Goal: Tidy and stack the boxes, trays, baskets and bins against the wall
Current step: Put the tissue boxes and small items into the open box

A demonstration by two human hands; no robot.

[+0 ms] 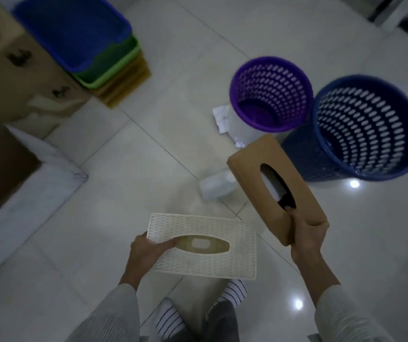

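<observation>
Now my left hand [148,248] grips the cream woven tissue box [203,245] at six o'clock; my right hand [305,234] clamps the tan box [277,186] at four. Both look light, rigid; slot edges offer purchase.

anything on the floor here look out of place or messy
Yes: crumpled white wrapping lies loose on the tiles beside the purple basket, and another whitish packet lies near the wooden tissue box. The baskets stand upright.

Glossy floor tiles [173,149]; perforated plastic bins [368,129].
</observation>
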